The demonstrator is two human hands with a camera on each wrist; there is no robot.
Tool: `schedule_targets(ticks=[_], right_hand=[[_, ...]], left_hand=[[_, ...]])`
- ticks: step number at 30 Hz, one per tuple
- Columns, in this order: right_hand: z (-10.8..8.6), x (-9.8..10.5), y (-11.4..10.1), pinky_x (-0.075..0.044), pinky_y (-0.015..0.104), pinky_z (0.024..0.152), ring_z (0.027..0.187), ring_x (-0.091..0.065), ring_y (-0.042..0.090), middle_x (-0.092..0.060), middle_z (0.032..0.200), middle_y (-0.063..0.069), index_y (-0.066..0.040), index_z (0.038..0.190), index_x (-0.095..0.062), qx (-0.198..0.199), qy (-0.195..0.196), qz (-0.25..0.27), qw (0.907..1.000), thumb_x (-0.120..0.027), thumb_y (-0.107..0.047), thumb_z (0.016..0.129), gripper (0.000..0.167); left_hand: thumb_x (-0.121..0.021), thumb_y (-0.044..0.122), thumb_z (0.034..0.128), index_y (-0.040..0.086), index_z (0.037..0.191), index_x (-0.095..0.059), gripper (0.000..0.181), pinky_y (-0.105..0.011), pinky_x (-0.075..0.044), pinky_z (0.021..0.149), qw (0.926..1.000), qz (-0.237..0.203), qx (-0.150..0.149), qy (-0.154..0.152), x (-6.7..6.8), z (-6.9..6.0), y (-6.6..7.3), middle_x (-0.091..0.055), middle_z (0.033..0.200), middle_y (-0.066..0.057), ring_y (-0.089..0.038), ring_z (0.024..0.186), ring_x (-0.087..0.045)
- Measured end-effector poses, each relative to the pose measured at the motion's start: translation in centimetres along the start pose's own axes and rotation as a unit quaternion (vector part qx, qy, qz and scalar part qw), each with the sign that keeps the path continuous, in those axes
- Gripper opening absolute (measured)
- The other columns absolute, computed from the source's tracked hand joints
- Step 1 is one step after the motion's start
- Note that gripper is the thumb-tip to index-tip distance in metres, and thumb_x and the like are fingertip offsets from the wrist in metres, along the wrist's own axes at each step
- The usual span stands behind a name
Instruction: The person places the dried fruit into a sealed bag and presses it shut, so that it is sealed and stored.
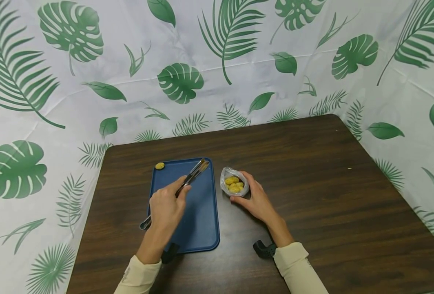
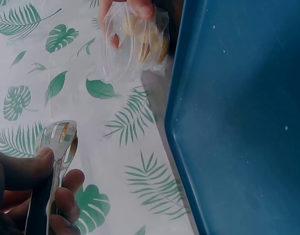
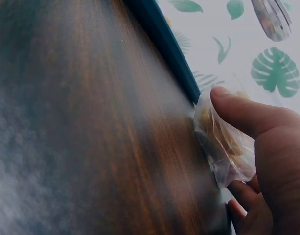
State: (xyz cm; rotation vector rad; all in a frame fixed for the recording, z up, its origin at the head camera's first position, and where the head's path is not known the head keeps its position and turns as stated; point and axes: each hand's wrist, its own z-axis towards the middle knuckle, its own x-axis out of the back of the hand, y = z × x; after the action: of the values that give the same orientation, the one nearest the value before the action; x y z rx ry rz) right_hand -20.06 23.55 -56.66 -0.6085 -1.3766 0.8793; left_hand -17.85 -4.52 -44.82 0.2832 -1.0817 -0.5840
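Observation:
My left hand (image 1: 167,204) grips metal tongs (image 1: 193,176) above the blue tray (image 1: 198,220); in the left wrist view the tongs (image 2: 61,142) lie between thumb and fingers, their tips close together. One yellow piece (image 1: 160,165) rests at the tray's far left corner. Right of the tray, my right hand (image 1: 259,202) holds a clear plastic bag (image 1: 223,179) by its side, thumb and fingers around it. Several yellow pieces (image 1: 234,185) show through the bag's open mouth. The right wrist view shows the thumb pressed on the bag (image 3: 223,142); some fingertips are hidden behind it.
The brown wooden table (image 1: 312,171) extends to the right of the bag, with a tiny pale speck (image 1: 349,168) on it. A white cloth with green leaves (image 1: 239,94) hangs behind the table and along its sides.

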Motion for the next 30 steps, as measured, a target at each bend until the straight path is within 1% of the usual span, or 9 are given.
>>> schedule_targets(ticks=[2,5,8,11,15,19,22,27,30], right_hand=[[0.0,0.0,0.0,-0.036,0.066,0.114,0.143,-0.046,0.038,-0.05,0.156,0.007,-0.026,0.156,-0.037,0.001,0.0,0.0,1.0,-0.088,-0.038,0.083,0.09],[0.0,0.0,0.0,-0.036,0.066,0.114,0.144,-0.046,0.038,-0.05,0.156,0.006,-0.027,0.157,-0.037,0.0,0.0,-0.001,1.0,-0.088,-0.039,0.083,0.091],[0.0,0.0,0.0,-0.036,0.066,0.114,0.144,-0.046,0.038,-0.05,0.156,0.007,-0.027,0.157,-0.037,-0.001,0.0,-0.002,1.0,-0.088,-0.04,0.083,0.091],[0.0,0.0,-0.1,-0.036,0.066,0.114,0.143,-0.046,0.038,-0.05,0.155,0.007,-0.028,0.157,-0.036,-0.006,-0.001,-0.002,1.0,-0.088,-0.04,0.083,0.091],[0.0,0.1,-0.3,-0.037,0.066,0.113,0.143,-0.047,0.039,-0.051,0.155,0.007,-0.029,0.157,-0.036,-0.014,-0.003,-0.003,0.9999,-0.087,-0.04,0.083,0.091],[-0.1,0.1,-0.3,-0.036,0.067,0.113,0.143,-0.045,0.039,-0.05,0.155,0.006,-0.031,0.157,-0.036,-0.018,-0.004,-0.002,0.9998,-0.087,-0.041,0.083,0.09],[-0.1,0.1,-0.3,-0.035,0.067,0.113,0.144,-0.044,0.04,-0.05,0.156,0.005,-0.032,0.157,-0.036,-0.022,-0.006,-0.001,0.9997,-0.087,-0.041,0.083,0.09],[-0.1,0.1,-0.3,-0.035,0.068,0.113,0.144,-0.044,0.041,-0.049,0.156,0.006,-0.031,0.157,-0.035,-0.019,-0.006,-0.001,0.9998,-0.086,-0.041,0.084,0.091],[-0.1,0.1,-0.3,-0.035,0.069,0.113,0.144,-0.044,0.041,-0.049,0.156,0.006,-0.03,0.157,-0.035,-0.02,-0.005,0.002,0.9998,-0.087,-0.041,0.083,0.091]], left_hand=[[-0.081,0.02,0.0884,0.006,0.118,-0.079,0.033,-0.035,-0.042,0.048,1.0,-0.003,-0.003,-0.001,-0.1,0.0,0.1,-0.081,0.095,-0.015,-0.018,0.051,-0.055],[-0.081,0.019,0.0883,0.006,0.118,-0.078,0.033,-0.029,-0.035,0.046,0.9999,-0.009,-0.006,-0.005,-0.3,-0.1,0.3,-0.081,0.095,-0.015,-0.014,0.048,-0.048],[-0.081,0.02,0.089,0.006,0.119,-0.078,0.033,-0.026,-0.031,0.046,0.9998,-0.012,-0.007,-0.013,-0.6,-0.2,0.6,-0.081,0.095,-0.015,-0.012,0.048,-0.044],[-0.081,0.021,0.0887,0.006,0.119,-0.078,0.033,-0.025,-0.032,0.046,0.9997,-0.009,-0.014,-0.018,-0.8,-0.3,0.9,-0.081,0.097,-0.015,-0.014,0.05,-0.052],[-0.081,0.022,0.0881,0.007,0.119,-0.078,0.034,-0.028,-0.038,0.046,0.9995,-0.008,-0.023,-0.021,-1.1,-0.4,1.2,-0.081,0.1,-0.015,-0.021,0.055,-0.065],[-0.082,0.021,0.087,0.007,0.117,-0.079,0.034,-0.037,-0.049,0.049,0.9993,-0.008,-0.033,-0.019,-1.4,-0.4,1.5,-0.081,0.1,-0.014,-0.028,0.064,-0.073],[-0.082,0.022,0.0871,0.007,0.117,-0.079,0.034,-0.037,-0.049,0.049,0.9989,-0.009,-0.039,-0.021,-1.6,-0.4,1.7,-0.081,0.1,-0.013,-0.027,0.063,-0.073],[-0.082,0.021,0.0872,0.007,0.118,-0.079,0.034,-0.027,-0.037,0.045,0.9982,-0.017,-0.049,-0.029,-1.8,-0.4,2.0,-0.081,0.1,-0.013,-0.019,0.053,-0.065],[-0.081,0.022,0.0883,0.007,0.117,-0.079,0.033,-0.027,-0.039,0.045,0.9978,-0.019,-0.054,-0.034,-2.0,-0.4,2.1,-0.081,0.1,-0.013,-0.019,0.052,-0.065]])
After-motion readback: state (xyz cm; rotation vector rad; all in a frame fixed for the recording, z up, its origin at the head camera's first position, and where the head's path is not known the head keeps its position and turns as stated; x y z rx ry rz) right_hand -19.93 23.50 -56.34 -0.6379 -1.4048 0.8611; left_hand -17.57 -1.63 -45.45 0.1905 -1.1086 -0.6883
